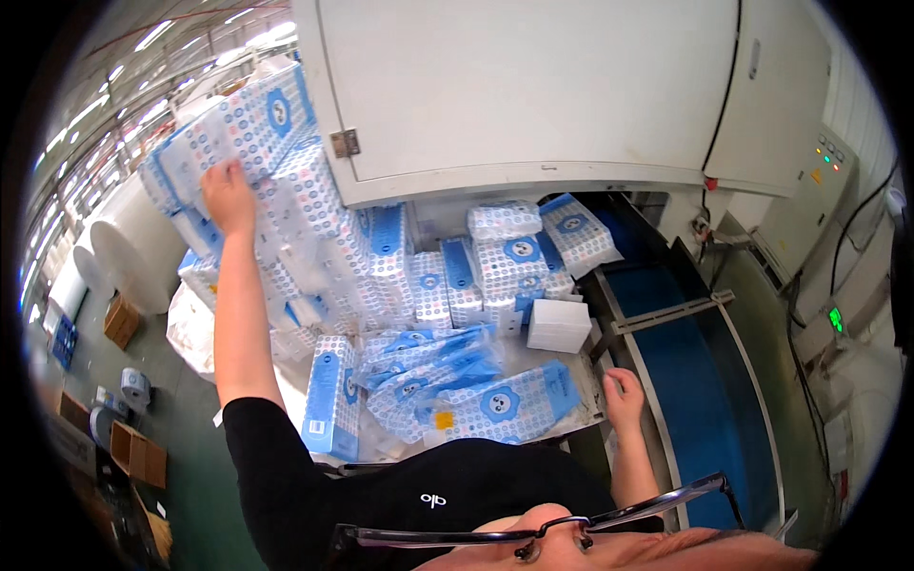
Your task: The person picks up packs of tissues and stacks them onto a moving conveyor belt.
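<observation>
High at the left, my left hand (228,197) is at the front of a large plastic-wrapped pack (233,119) with a blue-and-white print. Its fingers are bent against the wrap and appear to grip it; the fingertips are partly hidden. That pack lies tilted on top of a tall stack of similar packs (309,205). My right hand (624,400) is low by the conveyor's near side, fingers curled in, with nothing visible in it. A white block (559,325) sits just beyond it on the table. Flat printed plastic bags (500,404) lie in front of my body.
A blue belt conveyor (685,381) with metal rails runs along the right. Above the table stands a large white machine cabinet (533,90). More wrapped packs (514,262) line the table's back. Big white rolls (138,243) and cardboard boxes (138,455) stand on the floor at left.
</observation>
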A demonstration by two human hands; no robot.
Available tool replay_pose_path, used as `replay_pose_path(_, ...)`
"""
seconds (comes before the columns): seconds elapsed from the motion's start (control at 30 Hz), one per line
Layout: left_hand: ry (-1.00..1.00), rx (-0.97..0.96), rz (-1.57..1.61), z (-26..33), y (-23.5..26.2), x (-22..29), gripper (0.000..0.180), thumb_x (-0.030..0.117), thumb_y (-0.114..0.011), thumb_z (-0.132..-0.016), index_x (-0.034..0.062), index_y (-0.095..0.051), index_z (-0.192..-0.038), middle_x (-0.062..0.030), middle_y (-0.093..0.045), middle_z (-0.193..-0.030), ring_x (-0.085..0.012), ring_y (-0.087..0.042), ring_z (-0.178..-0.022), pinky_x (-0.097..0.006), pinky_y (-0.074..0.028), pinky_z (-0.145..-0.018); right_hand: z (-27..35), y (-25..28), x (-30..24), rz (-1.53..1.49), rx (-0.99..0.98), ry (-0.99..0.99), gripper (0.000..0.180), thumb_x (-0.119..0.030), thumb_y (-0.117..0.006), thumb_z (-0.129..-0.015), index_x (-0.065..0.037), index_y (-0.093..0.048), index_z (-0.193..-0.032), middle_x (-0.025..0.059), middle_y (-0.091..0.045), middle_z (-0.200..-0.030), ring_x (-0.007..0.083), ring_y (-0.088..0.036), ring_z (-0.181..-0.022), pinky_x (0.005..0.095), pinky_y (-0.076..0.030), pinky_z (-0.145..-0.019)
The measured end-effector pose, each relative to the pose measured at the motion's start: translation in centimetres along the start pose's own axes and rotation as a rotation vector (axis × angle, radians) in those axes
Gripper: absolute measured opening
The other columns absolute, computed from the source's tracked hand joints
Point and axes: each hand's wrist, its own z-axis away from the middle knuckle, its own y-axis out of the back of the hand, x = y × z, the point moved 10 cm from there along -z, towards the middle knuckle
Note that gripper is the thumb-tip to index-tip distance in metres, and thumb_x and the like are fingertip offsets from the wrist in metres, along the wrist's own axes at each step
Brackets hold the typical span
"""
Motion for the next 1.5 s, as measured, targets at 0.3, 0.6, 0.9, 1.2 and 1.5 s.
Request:
replay_pose_path(0.3,0.203,0.681,0.759,5.3,20.3,3.0,0.017,0.015,-0.058,-0.093,0.0013,-0.054,-0.101,-0.0116,-0.06,-0.095,-0.0211,-0.059,-0.078,-0.036,-0.054,-0.068,-2.3,-5.8,4.5,-0.358,-0.128,-0.333,0.02,-0.015,-0.067,-0.088,-0.001,-0.065,-0.102,0.0056,-0.065,-0.097,0.0118,-0.061,-0.088,0.0262,-0.048,-0.08)
replay_pose_path(0.6,1.105,0.034,1.718,22.5,14.8,5.3,0.061,0.043,-0.04,-0.099,0.0002,-0.036,-0.141,-0.0169,-0.045,-0.14,-0.0319,-0.049,-0.122,-0.047,-0.039,-0.103,-3.5,-17.5,-8.0,-1.384,-0.732,-0.365,0.121,-0.046,-0.082,-0.07,-0.016,0.0,-0.153,0.0111,-0.028,-0.152,0.025,-0.031,-0.138,0.0437,-0.029,-0.109)
replay_pose_path(0.9,1.471,-0.512,1.36,52.3,11.3,2.8,0.056,0.043,-0.041,-0.1,0.0029,-0.039,-0.139,-0.0176,-0.053,-0.13,-0.0279,-0.053,-0.116,-0.039,-0.04,-0.101,2.1,-20.3,-0.4,-0.687,-0.88,-0.142,0.125,-0.027,-0.094,-0.053,-0.005,-0.017,-0.149,0.012,-0.035,-0.144,0.0237,-0.032,-0.135,0.0389,-0.029,-0.109)
replay_pose_path(1.2,0.855,-1.167,0.423,57.1,7.5,5.2,0.043,0.032,-0.057,-0.093,-0.0032,-0.059,-0.119,-0.0191,-0.064,-0.113,-0.0266,-0.06,-0.106,-0.034,-0.045,-0.09,2.3,-25.3,2.9,-0.38,-1.478,-0.344,0.07,-0.051,-0.063,-0.086,-0.003,-0.049,-0.134,0.0132,-0.059,-0.125,0.0221,-0.058,-0.111,0.0351,-0.042,-0.098)
replay_pose_path(1.5,0.768,-1.225,0.335,56.5,4.3,1.5,0.042,0.035,-0.047,-0.098,-0.0029,-0.062,-0.107,-0.0189,-0.067,-0.091,-0.0265,-0.064,-0.083,-0.037,-0.049,-0.074,0.5,-34.8,-2.1,0.173,-1.533,0.105,0.053,-0.05,-0.065,-0.083,-0.003,-0.069,-0.106,0.0127,-0.07,-0.093,0.0203,-0.066,-0.085,0.0375,-0.053,-0.068)
